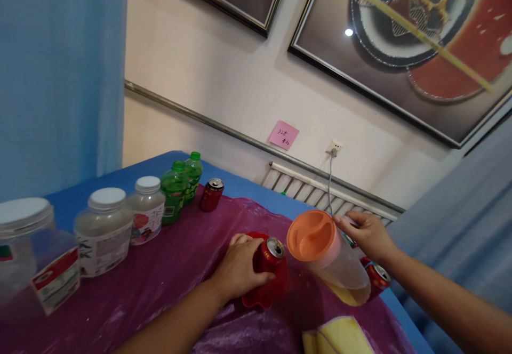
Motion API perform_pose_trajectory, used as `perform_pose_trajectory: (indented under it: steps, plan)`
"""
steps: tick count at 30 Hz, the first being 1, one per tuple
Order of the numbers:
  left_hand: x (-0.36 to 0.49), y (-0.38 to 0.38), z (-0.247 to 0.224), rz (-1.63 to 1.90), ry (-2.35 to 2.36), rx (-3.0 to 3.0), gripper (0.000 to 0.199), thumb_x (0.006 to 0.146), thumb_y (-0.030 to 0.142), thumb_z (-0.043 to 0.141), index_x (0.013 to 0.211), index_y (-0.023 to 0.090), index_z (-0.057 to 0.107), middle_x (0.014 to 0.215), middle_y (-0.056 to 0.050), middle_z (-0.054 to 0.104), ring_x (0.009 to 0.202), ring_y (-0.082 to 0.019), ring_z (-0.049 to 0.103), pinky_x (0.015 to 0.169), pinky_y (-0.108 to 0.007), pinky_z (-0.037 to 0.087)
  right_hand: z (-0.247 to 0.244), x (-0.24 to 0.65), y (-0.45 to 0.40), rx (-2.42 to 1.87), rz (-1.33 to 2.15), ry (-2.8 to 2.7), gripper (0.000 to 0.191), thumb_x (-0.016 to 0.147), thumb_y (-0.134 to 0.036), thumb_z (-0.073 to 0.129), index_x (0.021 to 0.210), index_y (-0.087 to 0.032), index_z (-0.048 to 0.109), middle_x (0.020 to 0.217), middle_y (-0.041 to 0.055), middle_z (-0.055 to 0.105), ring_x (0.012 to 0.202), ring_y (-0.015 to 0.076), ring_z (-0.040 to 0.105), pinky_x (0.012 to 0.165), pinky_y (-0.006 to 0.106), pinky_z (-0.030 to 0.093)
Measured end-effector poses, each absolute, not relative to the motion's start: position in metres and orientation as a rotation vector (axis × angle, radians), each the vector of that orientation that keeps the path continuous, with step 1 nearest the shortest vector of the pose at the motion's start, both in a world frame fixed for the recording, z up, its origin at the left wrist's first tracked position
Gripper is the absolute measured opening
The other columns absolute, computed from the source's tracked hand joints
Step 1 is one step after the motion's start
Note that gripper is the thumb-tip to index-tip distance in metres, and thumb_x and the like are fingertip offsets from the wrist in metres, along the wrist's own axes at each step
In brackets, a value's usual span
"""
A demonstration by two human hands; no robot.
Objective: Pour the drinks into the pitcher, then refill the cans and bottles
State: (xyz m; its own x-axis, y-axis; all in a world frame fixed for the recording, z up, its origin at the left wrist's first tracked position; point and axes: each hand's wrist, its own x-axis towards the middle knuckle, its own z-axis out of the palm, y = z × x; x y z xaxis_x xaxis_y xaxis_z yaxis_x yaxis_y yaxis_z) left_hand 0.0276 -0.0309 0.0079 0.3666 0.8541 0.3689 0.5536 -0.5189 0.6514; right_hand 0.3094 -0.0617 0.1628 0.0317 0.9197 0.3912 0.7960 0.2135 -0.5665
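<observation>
My left hand (240,268) is wrapped around a red drink can (269,255) with its tab end up and opened. Beneath that can lies a red scalloped dish (264,292) on the purple sheet. My right hand (370,236) grips the handle side of a clear plastic pitcher (342,271) with an orange lid (310,236). The pitcher leans towards the can, its lid close to the can's top but apart from it. Some yellowish colour shows low in the pitcher; whether it is liquid or cloth behind, I cannot tell. Another red can (378,278) stands partly behind the pitcher.
A folded yellow cloth (340,337) lies at the front. Along the left stand several clear jars with white lids (106,231), two green bottles (174,194) and a dark red can (212,195). A cord runs to a wall socket (334,148) behind the table.
</observation>
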Motion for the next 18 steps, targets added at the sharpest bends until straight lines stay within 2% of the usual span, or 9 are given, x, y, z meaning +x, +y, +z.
perform_pose_trajectory:
  steps: [18]
  plan:
    - [0.0276, -0.0326, 0.0132, 0.957, 1.229, 2.206, 0.061, 0.058, 0.043, 0.088, 0.114, 0.026, 0.069, 0.107, -0.005, 0.07, 0.106, -0.032, 0.058, 0.102, -0.045, 0.037, 0.161, 0.3117, -0.0602, -1.606, 0.203, -1.798, 0.059, 0.08, -0.066, 0.061, 0.053, -0.025, 0.028, 0.053, -0.0069, 0.022, 0.048, 0.0091, 0.022, 0.042, 0.024, 0.021]
